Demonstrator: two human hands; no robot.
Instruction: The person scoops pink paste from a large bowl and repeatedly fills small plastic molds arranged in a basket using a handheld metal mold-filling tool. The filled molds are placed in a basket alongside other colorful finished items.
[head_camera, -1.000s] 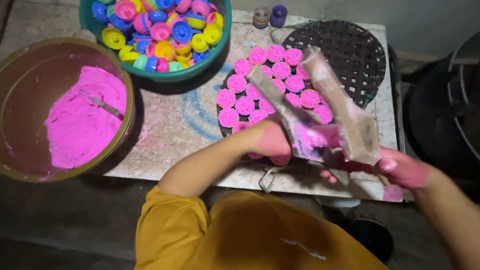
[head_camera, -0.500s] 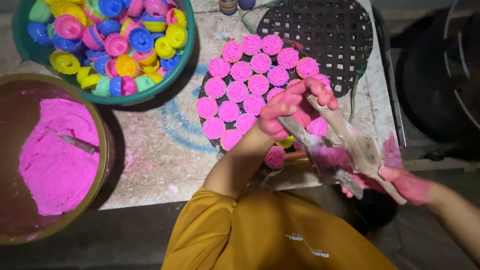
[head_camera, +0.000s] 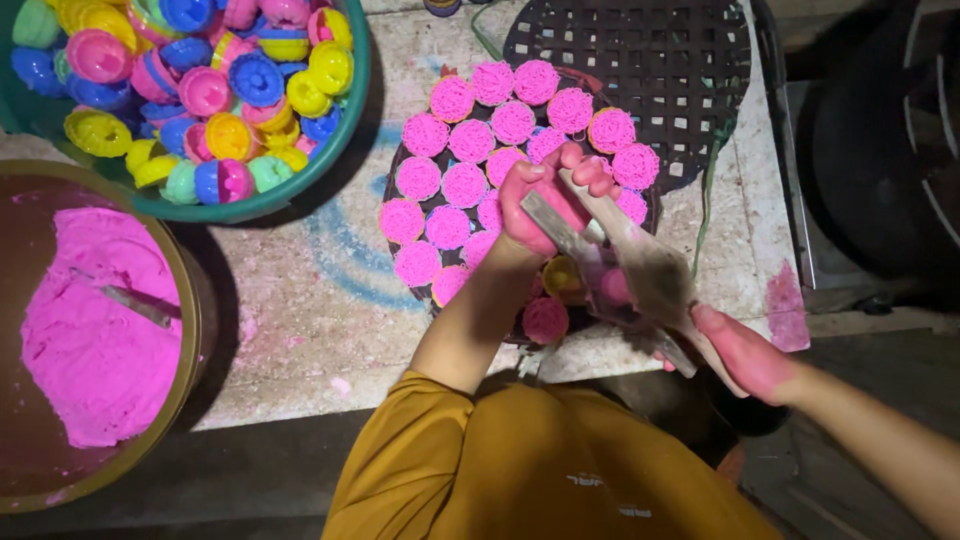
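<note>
Left hand (head_camera: 540, 205) and right hand (head_camera: 745, 352), both stained pink, each with grip closed on the hinged wooden press (head_camera: 625, 262), held over the near edge of a dark woven tray (head_camera: 690, 60) of pink moulded cakes (head_camera: 470, 140) on the table (head_camera: 300, 290).

A hinged wooden press (head_camera: 640, 265), grey and smeared with pink powder, is held tilted over the near edge of a dark woven tray (head_camera: 690, 60), its two flat arms spread apart around a pink mould.
</note>
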